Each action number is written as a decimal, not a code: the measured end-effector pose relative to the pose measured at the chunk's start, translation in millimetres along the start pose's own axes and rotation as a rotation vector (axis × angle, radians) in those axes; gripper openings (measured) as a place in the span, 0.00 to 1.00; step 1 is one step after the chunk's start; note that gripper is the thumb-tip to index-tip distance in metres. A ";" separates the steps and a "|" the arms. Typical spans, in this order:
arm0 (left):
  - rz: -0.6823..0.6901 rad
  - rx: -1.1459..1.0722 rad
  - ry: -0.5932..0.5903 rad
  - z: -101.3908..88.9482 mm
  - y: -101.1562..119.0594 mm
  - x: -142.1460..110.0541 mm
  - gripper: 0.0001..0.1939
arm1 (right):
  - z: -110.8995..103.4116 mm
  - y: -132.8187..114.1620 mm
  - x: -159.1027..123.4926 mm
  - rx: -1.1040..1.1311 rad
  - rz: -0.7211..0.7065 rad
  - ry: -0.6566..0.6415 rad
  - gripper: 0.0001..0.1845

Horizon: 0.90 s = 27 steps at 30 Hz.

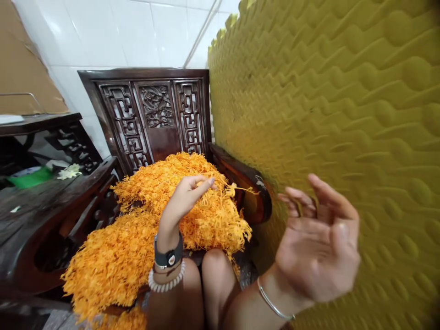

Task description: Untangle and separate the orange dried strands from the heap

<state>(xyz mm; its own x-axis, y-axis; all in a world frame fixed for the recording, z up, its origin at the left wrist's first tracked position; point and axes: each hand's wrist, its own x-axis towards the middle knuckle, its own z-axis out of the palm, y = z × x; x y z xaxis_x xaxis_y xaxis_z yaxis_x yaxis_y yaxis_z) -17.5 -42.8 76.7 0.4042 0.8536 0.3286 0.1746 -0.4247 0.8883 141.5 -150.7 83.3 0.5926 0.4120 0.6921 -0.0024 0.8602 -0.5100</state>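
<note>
My left hand point(187, 195), with a dark wristband and a coiled bracelet above the wrist, is raised over a heap of orange artificial flowers point(130, 250). Its thumb and fingertips are pinched together, seemingly on an orange flower strand point(232, 189) whose thin end sticks out to the right; the exact grip is hard to see. Off to the right, my right hand point(318, 247) is turned palm up, fingers apart and loosely bent, with a silver bangle at its wrist. Nothing shows in its palm.
The heap covers a dark carved wooden chair with a latticed back point(160, 143) and an armrest point(257, 192). A yellow embossed foam mat point(326, 114) stands upright close on the right. At left, a dark wooden table point(27, 206) bears a green tray point(30, 178). My knees point(216, 270) are below.
</note>
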 end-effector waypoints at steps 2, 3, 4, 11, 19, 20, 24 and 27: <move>0.078 -0.059 0.079 -9.1 6.5 -1.8 0.16 | -1.6 3.8 0.1 -0.042 0.039 -0.050 0.17; 0.107 -0.090 0.115 -12.5 8.2 -4.6 0.14 | -1.9 8.4 0.3 -0.088 0.084 -0.099 0.16; 0.124 -0.118 0.147 -15.2 8.8 -8.3 0.13 | -1.9 14.1 0.6 -0.149 0.148 -0.165 0.16; 0.117 -0.195 0.253 -14.3 1.2 -32.4 0.11 | 9.5 50.2 -1.9 -0.334 0.453 -0.511 0.13; 0.126 -0.212 0.251 -5.9 0.4 -32.6 0.11 | 15.2 47.4 -2.9 -0.359 0.485 -0.532 0.09; 0.128 -0.209 0.258 -5.7 0.5 -32.7 0.11 | 15.0 47.1 -2.5 -0.363 0.478 -0.506 0.09; 0.086 -0.213 0.281 0.7 1.8 -30.3 0.16 | 18.8 46.4 -3.0 -0.354 0.455 -0.436 0.07; 0.016 -0.299 0.128 12.1 2.0 -24.1 0.16 | 23.7 46.0 -4.0 -0.322 0.459 -0.425 0.06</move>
<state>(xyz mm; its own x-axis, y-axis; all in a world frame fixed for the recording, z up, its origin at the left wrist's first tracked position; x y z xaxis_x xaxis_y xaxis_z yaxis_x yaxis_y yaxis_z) -16.1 -67.9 66.6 0.2855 0.8867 0.3638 -0.1100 -0.3468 0.9315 120.0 -105.7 69.2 0.2226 0.8503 0.4768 0.1006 0.4665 -0.8788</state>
